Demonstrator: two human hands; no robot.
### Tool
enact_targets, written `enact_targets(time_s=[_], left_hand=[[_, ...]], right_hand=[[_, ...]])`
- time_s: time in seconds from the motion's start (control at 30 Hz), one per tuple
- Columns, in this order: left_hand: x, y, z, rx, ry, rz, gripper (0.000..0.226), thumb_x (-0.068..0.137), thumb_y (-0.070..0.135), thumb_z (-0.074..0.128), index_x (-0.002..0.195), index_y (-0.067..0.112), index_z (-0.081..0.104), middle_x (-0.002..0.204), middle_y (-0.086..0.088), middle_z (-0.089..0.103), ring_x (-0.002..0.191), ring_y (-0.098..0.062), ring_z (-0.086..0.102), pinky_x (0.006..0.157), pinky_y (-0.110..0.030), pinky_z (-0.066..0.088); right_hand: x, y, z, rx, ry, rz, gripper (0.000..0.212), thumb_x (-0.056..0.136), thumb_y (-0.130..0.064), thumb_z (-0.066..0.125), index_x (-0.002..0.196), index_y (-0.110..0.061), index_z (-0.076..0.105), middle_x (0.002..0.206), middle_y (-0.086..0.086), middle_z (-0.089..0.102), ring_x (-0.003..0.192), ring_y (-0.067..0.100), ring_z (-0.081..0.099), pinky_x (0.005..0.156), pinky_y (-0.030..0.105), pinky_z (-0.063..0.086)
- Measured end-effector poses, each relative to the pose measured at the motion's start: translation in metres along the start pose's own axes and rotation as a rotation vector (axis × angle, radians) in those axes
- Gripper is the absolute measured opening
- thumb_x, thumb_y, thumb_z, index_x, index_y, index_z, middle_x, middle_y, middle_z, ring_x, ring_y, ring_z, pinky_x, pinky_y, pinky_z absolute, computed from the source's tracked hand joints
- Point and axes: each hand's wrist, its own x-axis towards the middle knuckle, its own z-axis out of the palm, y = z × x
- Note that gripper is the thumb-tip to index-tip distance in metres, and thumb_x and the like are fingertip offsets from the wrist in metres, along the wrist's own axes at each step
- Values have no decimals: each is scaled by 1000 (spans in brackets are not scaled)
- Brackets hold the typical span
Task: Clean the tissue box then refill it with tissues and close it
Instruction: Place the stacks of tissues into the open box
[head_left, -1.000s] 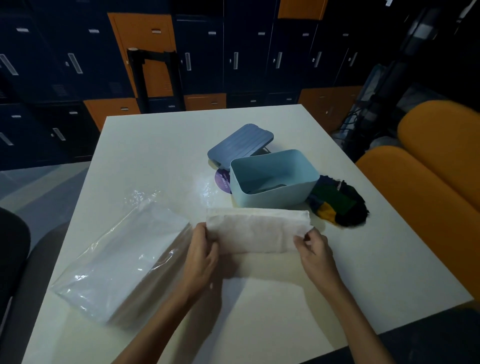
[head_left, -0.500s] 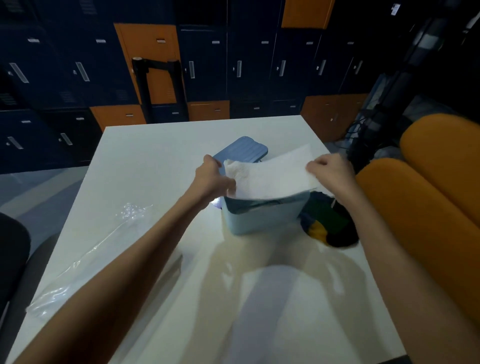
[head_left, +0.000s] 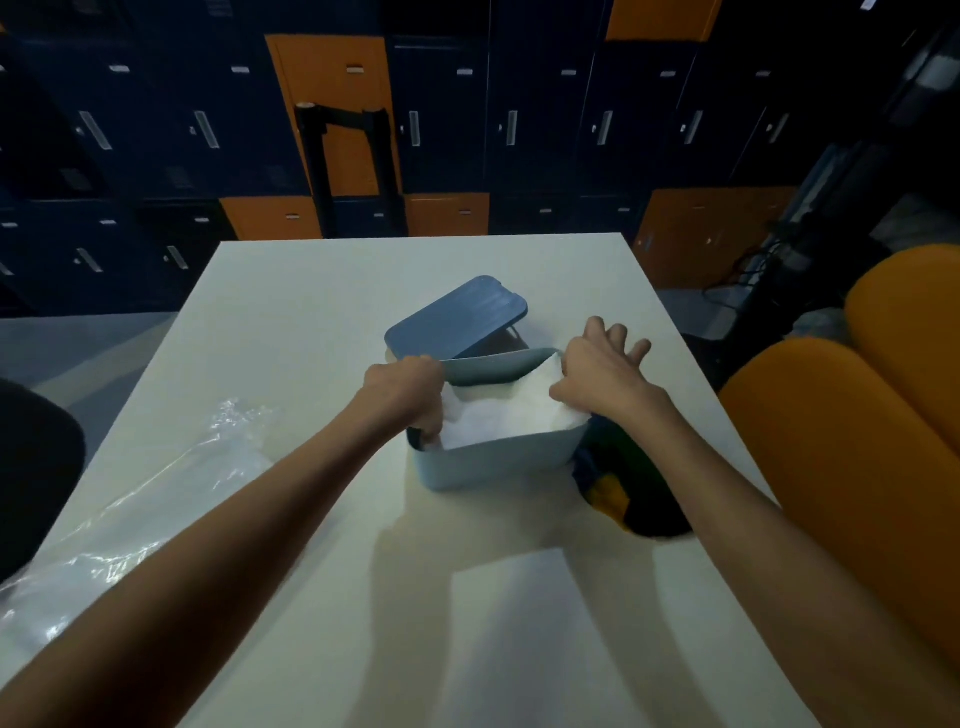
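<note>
Two bare arms are reaching out from the near edge of the tabletop (head_left: 311, 312) toward its middle. A clear plastic wrapper (head_left: 156, 493) is lying flat by the left edge. The tissue box (head_left: 498, 460) is sitting near the middle, a bit closer to the right edge, with its open top facing up. Its long side is running left to right, with the right end a little farther away. A dark cloth (head_left: 618, 493) is lying beside its right end.

The left hand (head_left: 402, 387) is dipping into the box's left end, its fingers curling around the white tissues (head_left: 509, 415). The right hand (head_left: 597, 374) is pressing on their right end, fingers spread wide and straight, holding nothing. Just behind the box, the blue lid (head_left: 457, 317) is sitting tilted.
</note>
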Motion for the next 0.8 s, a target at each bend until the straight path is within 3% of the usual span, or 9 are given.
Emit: enact_targets(time_s=[0.13,0.2,0.3,0.37,0.43,0.5,0.57,0.67,0.8], left_hand=[[7,2,9,108,-27,-29,36,69,19,78,101,12,63,74,3,52,77,-18,54,67,-28,40],[7,4,13,149,19,-44,37,73,14,73,108,11,60,85,1,59,85,-20,59,72,-28,41],[7,6,19,148,152,-72,44,79,14,71,117,8,48,108,-4,64,100,-24,64,70,-28,39],[6,4,18,137,265,-61,38,85,15,68,115,10,45,106,-5,65,96,-26,66,65,-30,36],[7,3,13,196,352,7,25,89,14,61,111,12,49,102,-6,67,92,-28,65,67,-31,32],[7,5,11,271,329,88,8,90,15,59,96,17,56,93,-3,65,86,-25,60,76,-32,30],[6,10,14,320,214,100,9,88,21,59,83,21,52,83,1,58,83,-23,54,91,-39,30],[8,13,27,356,102,121,11,92,29,53,95,22,61,92,1,63,102,-24,58,106,-54,21],[9,1,33,198,145,181,18,91,33,54,102,21,63,90,3,57,104,-23,57,100,-51,23]], right_hand=[[3,-7,12,-116,-44,-92,11,79,-11,53,90,-14,52,123,11,36,117,33,32,101,56,21],[5,-8,20,-156,-63,-106,11,78,-7,52,86,-14,50,123,12,37,116,34,32,102,57,20],[9,-6,23,-188,-78,-104,16,80,-10,61,93,-13,52,125,13,36,116,34,34,103,58,21],[10,-5,16,-174,-30,-100,29,81,-22,70,106,-13,56,126,14,35,117,33,36,101,55,22],[7,-7,8,-145,144,-143,29,85,-21,67,110,-14,56,123,14,38,115,32,40,98,51,26],[4,-16,2,-68,261,-228,20,87,-11,59,107,-12,56,114,12,44,107,30,45,91,44,30],[2,-28,3,22,181,-284,17,88,-11,56,104,-11,58,106,8,51,100,29,51,83,40,31],[0,-42,13,-9,57,-304,13,88,-20,57,99,-13,60,100,6,60,93,25,55,80,37,31],[-5,-54,13,48,169,-311,13,90,-20,52,92,-12,61,95,5,61,92,26,57,86,41,36]])
